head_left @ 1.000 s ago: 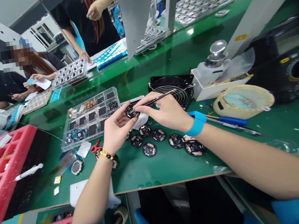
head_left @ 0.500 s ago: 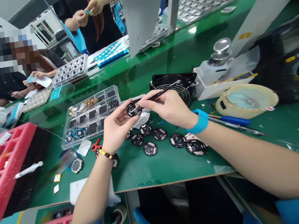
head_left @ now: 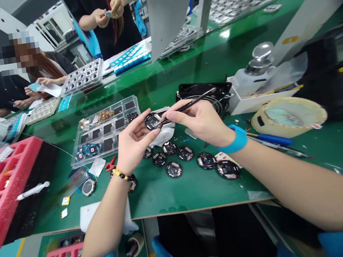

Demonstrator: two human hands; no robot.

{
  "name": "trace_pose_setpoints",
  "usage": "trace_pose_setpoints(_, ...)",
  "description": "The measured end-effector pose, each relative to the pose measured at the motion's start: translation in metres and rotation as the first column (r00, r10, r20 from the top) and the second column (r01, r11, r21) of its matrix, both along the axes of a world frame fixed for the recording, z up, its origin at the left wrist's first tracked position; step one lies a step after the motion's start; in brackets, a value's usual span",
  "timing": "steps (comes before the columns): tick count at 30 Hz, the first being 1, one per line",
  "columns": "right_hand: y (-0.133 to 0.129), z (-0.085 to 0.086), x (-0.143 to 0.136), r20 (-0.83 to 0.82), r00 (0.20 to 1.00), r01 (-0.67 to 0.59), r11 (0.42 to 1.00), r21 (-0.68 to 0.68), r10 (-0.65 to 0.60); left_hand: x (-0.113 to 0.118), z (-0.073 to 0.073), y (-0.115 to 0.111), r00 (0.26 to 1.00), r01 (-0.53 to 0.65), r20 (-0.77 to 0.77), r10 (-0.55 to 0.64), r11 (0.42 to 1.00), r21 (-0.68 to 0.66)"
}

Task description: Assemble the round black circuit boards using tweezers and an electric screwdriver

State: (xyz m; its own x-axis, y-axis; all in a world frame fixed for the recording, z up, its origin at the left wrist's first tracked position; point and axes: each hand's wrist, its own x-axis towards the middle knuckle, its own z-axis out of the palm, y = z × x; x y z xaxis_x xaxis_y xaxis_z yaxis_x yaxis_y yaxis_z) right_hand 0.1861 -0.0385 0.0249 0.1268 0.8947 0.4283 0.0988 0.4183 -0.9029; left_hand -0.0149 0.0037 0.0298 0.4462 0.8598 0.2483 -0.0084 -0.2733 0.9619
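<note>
My left hand (head_left: 133, 142) grips a round black watch part (head_left: 153, 121) by its edge, between thumb and fingers, above the green bench. Dark tweezers (head_left: 197, 99) are pinched in my right hand (head_left: 197, 118), and their tips reach the face of that part. Below the hands lie several similar round black parts (head_left: 174, 169) with metal pieces on them. A crumpled white sheet (head_left: 163, 136) is just under the held part. Two larger-looking round parts (head_left: 228, 169) sit to the right, touching a card with red marks.
A clear compartment box (head_left: 107, 130) stands behind my left hand; a pink tray (head_left: 12, 182) is at far left. Rightward are a fan (head_left: 201, 92), a white box with a dispenser (head_left: 250, 95), a round yellowish dish (head_left: 288, 115) and a blue-handled tool (head_left: 274, 139). People work across the bench.
The view has shifted slightly. My left hand still holds the round part, which now shows more of its face, and the tweezers in my right hand remain at it.
</note>
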Motion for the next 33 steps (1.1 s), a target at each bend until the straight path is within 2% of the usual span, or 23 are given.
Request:
trace_pose_setpoints(6,0.000,0.004,0.001,-0.037,0.999,-0.004,1.000,-0.020,0.004,-0.001,-0.002,0.003,1.000,-0.012,-0.010,0.013,1.000,0.027)
trace_pose_setpoints(15,0.003,0.000,0.003,-0.100,0.995,-0.033,0.999,-0.036,0.030,0.000,-0.004,0.001,0.999,-0.029,-0.026,0.031,0.996,0.079)
trace_pose_setpoints(20,0.005,0.003,0.013,-0.146,0.989,0.040,0.999,0.007,-0.039,0.002,-0.011,0.004,0.998,-0.038,-0.055,0.042,0.997,0.065)
trace_pose_setpoints(27,-0.001,0.009,0.011,0.024,0.992,0.119,0.989,0.084,-0.122,0.004,-0.011,0.001,0.996,-0.078,-0.025,0.080,0.994,0.082)
trace_pose_setpoints(33,-0.005,0.005,0.003,0.287,0.931,0.152,0.953,0.263,-0.228,0.004,-0.010,0.000,0.985,-0.159,-0.044,0.170,0.970,0.182)
